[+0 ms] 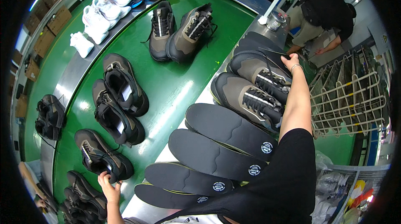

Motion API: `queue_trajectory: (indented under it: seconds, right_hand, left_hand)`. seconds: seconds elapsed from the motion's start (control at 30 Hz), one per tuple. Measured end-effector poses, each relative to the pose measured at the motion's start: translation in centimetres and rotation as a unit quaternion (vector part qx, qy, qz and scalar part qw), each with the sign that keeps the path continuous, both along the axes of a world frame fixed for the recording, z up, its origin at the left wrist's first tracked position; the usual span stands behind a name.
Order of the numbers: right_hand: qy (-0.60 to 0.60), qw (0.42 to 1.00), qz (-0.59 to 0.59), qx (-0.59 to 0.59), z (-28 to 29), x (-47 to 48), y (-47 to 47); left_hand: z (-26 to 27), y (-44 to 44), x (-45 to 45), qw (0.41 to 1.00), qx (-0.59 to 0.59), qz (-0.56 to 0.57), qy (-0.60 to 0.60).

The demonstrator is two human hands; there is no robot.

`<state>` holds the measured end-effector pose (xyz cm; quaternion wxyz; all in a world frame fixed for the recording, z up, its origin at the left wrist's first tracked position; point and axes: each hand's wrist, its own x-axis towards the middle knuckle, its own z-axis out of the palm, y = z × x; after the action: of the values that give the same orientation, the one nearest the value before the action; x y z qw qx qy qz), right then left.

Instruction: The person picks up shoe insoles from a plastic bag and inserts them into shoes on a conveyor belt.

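My left hand (pixel 110 187) grips the heel collar of a brown and black lace-up sneaker (pixel 95 149) on the green belt (pixel 169 105). Its toe points away from me, and a pale lining shows inside. Out to the right, my right hand (pixel 292 61) pinches the end of a black insole (pixel 273 55). Below that hand, two matching sneakers (pixel 260 98) lie side by side on the metal ledge, toes toward the belt. Nearer my body, several black insoles (pixel 200 152) with green edges and white printed marks are laid out in overlapping stacks.
More brown sneakers stand on the belt, one pair (pixel 120 98) mid-belt, another (pixel 180 33) farther off. White shoes (pixel 105 11) line the far metal rim. At right are a wire rack (pixel 347 98) and a bending co-worker (pixel 325 11). A metal can (pixel 275 21) stands by a white post.
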<state>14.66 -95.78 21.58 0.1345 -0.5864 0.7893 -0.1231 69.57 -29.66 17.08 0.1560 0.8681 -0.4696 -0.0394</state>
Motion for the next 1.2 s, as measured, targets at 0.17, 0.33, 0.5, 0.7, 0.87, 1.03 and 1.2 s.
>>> queue_trajectory:
  seconds: [0.17,0.33,0.5,0.7,0.87,1.03,1.2]
  right_hand:
    - [-0.026,0.997,-0.065,0.038,1.5,2.1,2.7]
    - [-0.188,0.978,0.086,0.024,-0.1,-3.3,0.0]
    - [-0.371,0.916,0.143,-0.046,-0.1,-3.3,-0.1]
    - [-0.280,0.957,0.012,-0.077,0.3,-3.0,-1.7]
    - [-0.457,0.887,-0.068,-0.018,1.0,-1.5,-1.4]
    - [-0.119,0.991,-0.017,-0.060,-2.9,-3.9,-4.5]
    - [-0.343,0.936,0.018,0.071,-0.7,-3.7,-2.5]
  left_hand:
    - [0.3,0.8,0.4,1.000,0.003,0.010,-0.005]
    - [0.0,0.8,0.4,1.000,-0.009,0.010,-0.005]
    - [-0.5,2.3,1.2,0.999,0.024,0.004,-0.026]
    - [-1.0,1.9,1.4,1.000,0.003,0.009,-0.012]
    - [-0.3,2.9,1.4,0.999,0.022,0.024,-0.018]
    - [-0.8,2.2,1.3,0.999,0.022,0.030,-0.002]
    - [-0.7,3.3,2.0,0.999,0.043,0.020,-0.020]
